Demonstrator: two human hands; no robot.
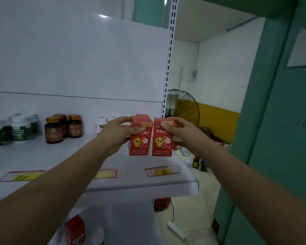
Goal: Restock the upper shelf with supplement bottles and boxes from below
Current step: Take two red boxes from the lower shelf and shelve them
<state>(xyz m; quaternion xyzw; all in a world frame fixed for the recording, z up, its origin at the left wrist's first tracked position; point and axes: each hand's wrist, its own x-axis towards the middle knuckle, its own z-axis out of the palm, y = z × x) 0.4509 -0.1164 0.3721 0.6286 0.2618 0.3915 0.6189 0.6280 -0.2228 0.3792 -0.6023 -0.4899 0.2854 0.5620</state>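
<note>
Two red boxes with a yellow chick print stand side by side at the right end of the upper shelf (42,156). My left hand (113,135) grips the left red box (141,144) from its left side, thumb across the front. My right hand (184,135) grips the right red box (162,144) from its right side. Behind the left box another red box top (141,116) shows. Whether the box bottoms rest on the shelf I cannot tell.
On the same shelf stand three amber bottles (54,129), white green-labelled jars (19,129) at far left and a white bottle (101,123) behind my left hand. A red box (75,228) sits on the lower shelf. A floor fan (184,110) stands beyond the shelf's right end.
</note>
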